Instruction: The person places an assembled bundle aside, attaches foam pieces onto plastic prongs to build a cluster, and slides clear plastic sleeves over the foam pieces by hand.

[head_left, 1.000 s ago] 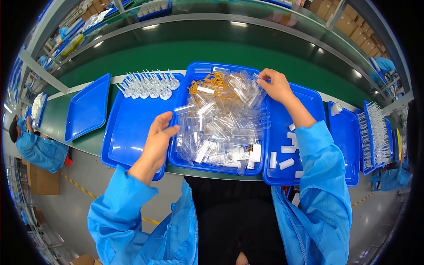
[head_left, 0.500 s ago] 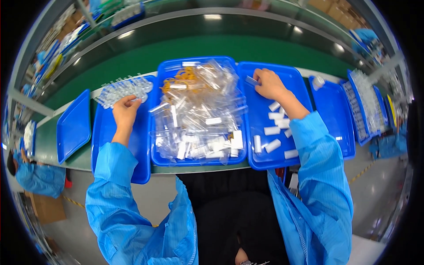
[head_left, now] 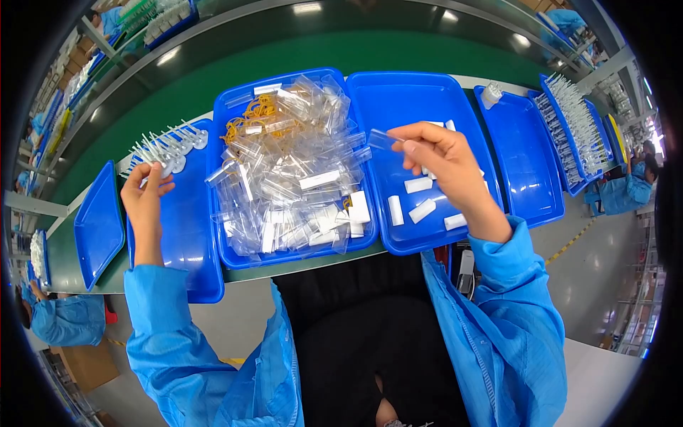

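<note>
One clear plastic sleeve [head_left: 383, 139] is pinched by its end between thumb and fingers of the right hand [head_left: 449, 167], its free end jutting left above the right tray [head_left: 398, 99]. The fingertips of the left hand [head_left: 145, 203] are held close together at the near edge of the crowded white stemmed pieces [head_left: 186, 136]; whether one is clamped there cannot be told, as the fingers cover the spot.

The sleeve could be dropped or bent, since it is thin and slick and gripped at one end only. Neighbouring stemmed pieces could be toppled if one were pulled at an angle, so closely are they packed.

One sleeve is counted in the right grip; those heaped left of it, in the middle tray [head_left: 230, 107], are too tangled to be counted, as are the yellow bands [head_left: 262, 108] among them. Below that grip, four white cylinders [head_left: 422, 211] are seen whole, with more partly hidden by the hand. Beneath the left grip lies one left tray [head_left: 188, 235]; beyond it, one outer tray [head_left: 102, 220].
</note>
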